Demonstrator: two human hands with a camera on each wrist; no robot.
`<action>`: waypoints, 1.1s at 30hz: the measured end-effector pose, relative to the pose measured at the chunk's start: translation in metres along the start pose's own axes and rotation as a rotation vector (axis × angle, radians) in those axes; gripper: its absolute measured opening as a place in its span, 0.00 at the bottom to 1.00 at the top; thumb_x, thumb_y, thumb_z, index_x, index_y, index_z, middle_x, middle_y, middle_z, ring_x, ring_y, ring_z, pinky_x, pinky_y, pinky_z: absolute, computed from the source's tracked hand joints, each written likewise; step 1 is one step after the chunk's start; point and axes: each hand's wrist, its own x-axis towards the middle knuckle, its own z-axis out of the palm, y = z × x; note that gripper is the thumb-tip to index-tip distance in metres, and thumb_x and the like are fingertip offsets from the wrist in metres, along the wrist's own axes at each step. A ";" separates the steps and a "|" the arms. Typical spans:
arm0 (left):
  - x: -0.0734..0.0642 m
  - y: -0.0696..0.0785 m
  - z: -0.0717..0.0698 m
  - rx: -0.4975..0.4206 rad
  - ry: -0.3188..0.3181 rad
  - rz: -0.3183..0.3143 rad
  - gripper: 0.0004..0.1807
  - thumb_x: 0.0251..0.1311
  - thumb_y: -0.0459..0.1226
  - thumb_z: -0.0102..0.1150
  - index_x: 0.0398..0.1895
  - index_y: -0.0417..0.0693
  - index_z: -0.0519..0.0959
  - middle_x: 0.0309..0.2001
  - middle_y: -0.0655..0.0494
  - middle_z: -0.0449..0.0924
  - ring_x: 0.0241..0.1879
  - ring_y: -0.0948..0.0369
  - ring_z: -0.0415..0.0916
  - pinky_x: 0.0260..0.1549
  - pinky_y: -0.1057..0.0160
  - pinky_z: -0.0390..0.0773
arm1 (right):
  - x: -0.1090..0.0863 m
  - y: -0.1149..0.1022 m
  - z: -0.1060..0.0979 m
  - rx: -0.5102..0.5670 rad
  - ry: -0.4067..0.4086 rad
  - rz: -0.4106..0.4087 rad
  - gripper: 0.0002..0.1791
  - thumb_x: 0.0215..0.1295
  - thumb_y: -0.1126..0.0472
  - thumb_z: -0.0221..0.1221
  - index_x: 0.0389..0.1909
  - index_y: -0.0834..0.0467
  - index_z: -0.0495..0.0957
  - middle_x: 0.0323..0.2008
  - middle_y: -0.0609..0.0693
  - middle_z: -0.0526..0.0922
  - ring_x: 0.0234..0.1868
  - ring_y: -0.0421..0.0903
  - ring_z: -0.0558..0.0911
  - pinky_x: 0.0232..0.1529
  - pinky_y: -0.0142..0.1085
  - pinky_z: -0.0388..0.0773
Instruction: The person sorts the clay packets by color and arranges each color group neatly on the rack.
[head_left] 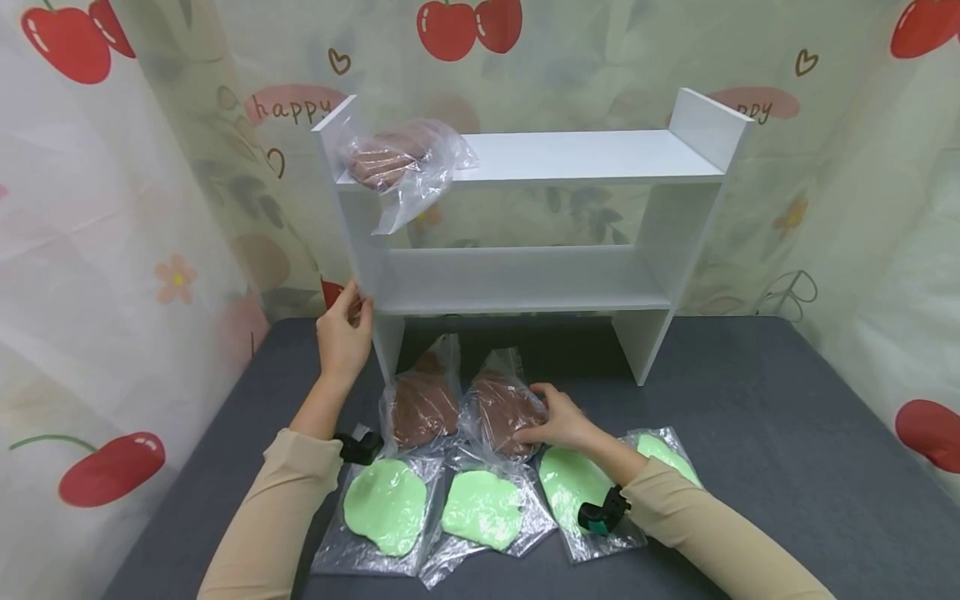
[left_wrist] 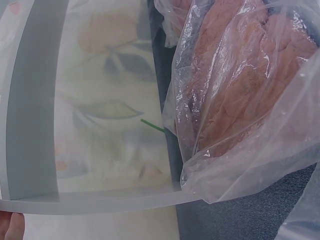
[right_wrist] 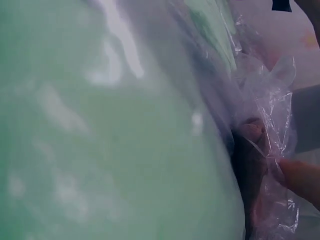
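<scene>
My left hand (head_left: 345,333) is at the left side panel of a white three-tier shelf (head_left: 517,279), fingers and thumb at its front edge. In the left wrist view only fingertips show, below the panel's edge. With thumb and fingers spread across it, my right hand (head_left: 564,419) grips a clear bag of brown dough-like material (head_left: 504,408) in front of the shelf. A second brown bag (head_left: 426,407) leans beside it on the left. In the right wrist view, a thumb or finger (right_wrist: 300,177) presses into clear plastic, while a green bag fills most of the frame.
Another brown bag (head_left: 397,158) lies at the left of the top shelf, its plastic hanging over the edge. Several flat clear bags of green material (head_left: 386,507) lie along the front of the dark table (head_left: 757,467). Printed curtains (head_left: 127,275) surround the table.
</scene>
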 end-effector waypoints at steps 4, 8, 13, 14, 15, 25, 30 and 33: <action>0.000 0.000 0.000 -0.003 0.004 0.005 0.24 0.63 0.30 0.52 0.64 0.45 0.69 0.54 0.39 0.77 0.49 0.46 0.80 0.44 0.48 0.80 | 0.002 -0.002 0.003 -0.046 0.032 0.018 0.50 0.45 0.53 0.72 0.67 0.61 0.57 0.56 0.66 0.67 0.53 0.57 0.72 0.49 0.50 0.75; 0.000 -0.001 0.000 -0.004 0.006 0.005 0.25 0.63 0.29 0.52 0.64 0.45 0.69 0.54 0.39 0.77 0.49 0.46 0.80 0.44 0.47 0.80 | 0.003 -0.002 0.005 -0.083 0.045 0.021 0.49 0.43 0.52 0.73 0.66 0.60 0.59 0.55 0.66 0.68 0.54 0.58 0.72 0.50 0.52 0.74; 0.000 0.000 0.000 -0.007 0.008 0.010 0.25 0.62 0.29 0.52 0.64 0.45 0.69 0.54 0.39 0.77 0.49 0.46 0.80 0.44 0.47 0.80 | 0.003 -0.004 0.005 -0.077 0.046 0.022 0.48 0.43 0.55 0.73 0.65 0.60 0.60 0.56 0.64 0.72 0.55 0.60 0.74 0.50 0.51 0.76; 0.000 0.000 0.000 -0.009 0.009 0.013 0.25 0.62 0.29 0.52 0.64 0.45 0.69 0.54 0.39 0.77 0.49 0.46 0.80 0.44 0.47 0.80 | 0.003 -0.004 0.005 -0.073 0.047 0.021 0.48 0.43 0.56 0.73 0.65 0.60 0.60 0.56 0.63 0.73 0.54 0.59 0.75 0.50 0.51 0.76; 0.000 0.000 0.000 -0.011 0.009 0.015 0.25 0.62 0.29 0.52 0.64 0.45 0.69 0.55 0.39 0.77 0.49 0.46 0.80 0.44 0.47 0.80 | 0.002 -0.005 0.005 -0.069 0.047 0.018 0.47 0.43 0.57 0.73 0.65 0.60 0.60 0.55 0.63 0.74 0.53 0.59 0.76 0.49 0.50 0.77; -0.001 0.000 0.001 -0.007 0.002 0.011 0.25 0.62 0.29 0.52 0.64 0.45 0.68 0.55 0.39 0.76 0.49 0.46 0.80 0.44 0.47 0.80 | 0.002 -0.005 0.003 -0.013 0.053 -0.006 0.46 0.45 0.59 0.72 0.66 0.61 0.61 0.59 0.63 0.71 0.56 0.59 0.74 0.53 0.51 0.75; -0.001 0.000 0.001 -0.003 0.007 0.015 0.25 0.62 0.29 0.52 0.64 0.44 0.69 0.54 0.38 0.77 0.48 0.46 0.80 0.44 0.47 0.80 | -0.001 -0.003 -0.005 0.075 0.018 -0.074 0.41 0.53 0.57 0.68 0.66 0.58 0.60 0.61 0.66 0.66 0.46 0.54 0.80 0.43 0.43 0.80; -0.001 0.001 0.000 -0.002 0.007 0.014 0.25 0.62 0.29 0.52 0.64 0.44 0.69 0.54 0.38 0.77 0.48 0.46 0.80 0.44 0.47 0.80 | -0.004 -0.003 -0.012 0.170 -0.052 -0.113 0.40 0.57 0.56 0.64 0.69 0.52 0.56 0.68 0.66 0.54 0.34 0.46 0.82 0.34 0.39 0.82</action>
